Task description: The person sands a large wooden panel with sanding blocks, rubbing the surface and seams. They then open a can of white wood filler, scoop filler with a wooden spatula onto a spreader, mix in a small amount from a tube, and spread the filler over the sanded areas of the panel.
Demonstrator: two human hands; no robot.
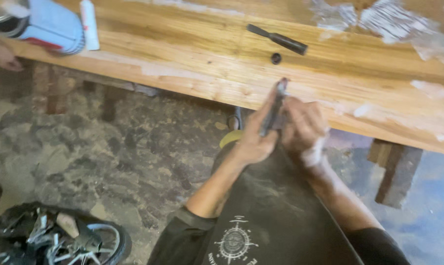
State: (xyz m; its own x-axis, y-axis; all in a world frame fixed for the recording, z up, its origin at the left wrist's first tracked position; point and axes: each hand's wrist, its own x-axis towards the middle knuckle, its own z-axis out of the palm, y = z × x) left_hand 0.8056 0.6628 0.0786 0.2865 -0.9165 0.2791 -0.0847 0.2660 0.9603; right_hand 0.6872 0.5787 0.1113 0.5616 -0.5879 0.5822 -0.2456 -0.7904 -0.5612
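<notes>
Dark shirt with a pale compass print [237,244] lowest in view, forearms reaching up from it. Left hand [255,140] wrapped around a thin dark blade-like tool [275,109], fingers clamped on its lower part, tip just over the near edge of the wooden table [192,54]. Right hand [303,128] pressed against the same tool, fingers curled on it. Farther up the plank, well apart: black-handled chisel [279,39], small black cap [276,58]. Blue-and-white can [52,24] at top left.

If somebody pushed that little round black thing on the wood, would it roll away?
The small black ring looks round and flat, lying on the wooden plank, so it would probably slide, not roll. It seems light. On edge, it might roll toward the dark-handled tool.
</notes>
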